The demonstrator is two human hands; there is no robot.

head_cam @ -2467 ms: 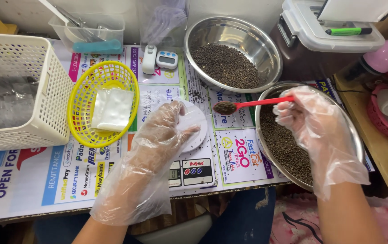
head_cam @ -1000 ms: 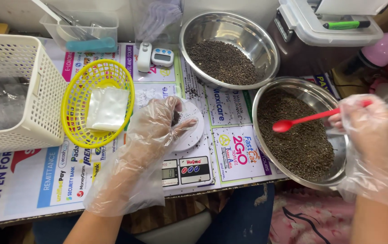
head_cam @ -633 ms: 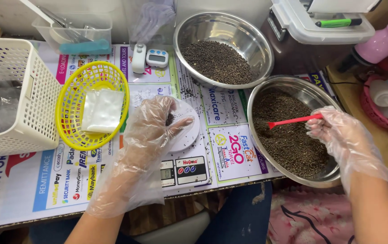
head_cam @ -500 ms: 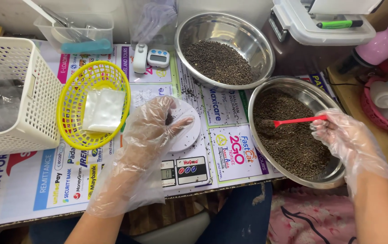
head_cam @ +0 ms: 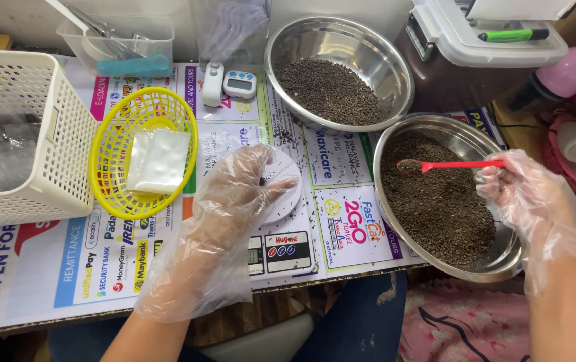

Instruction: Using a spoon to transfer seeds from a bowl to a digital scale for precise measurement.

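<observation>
The near steel bowl (head_cam: 495, 258) overhangs the table edge; the right hand (head_cam: 526, 198) at its right rim pinches a red spoon (head_cam: 449, 165), its scoop dipped in the dark seeds. Left of this bowl, the left hand (head_cam: 244, 191) rests with loose, spread fingers on a white scale plate (head_cam: 286, 194). Beyond, a second bowl (head_cam: 339, 72) crowds the back

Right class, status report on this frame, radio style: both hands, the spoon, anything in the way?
Left hand flat on white scale plate. Right hand holds red spoon, scoop in near bowl's dark seeds. Nothing in the way.
</observation>
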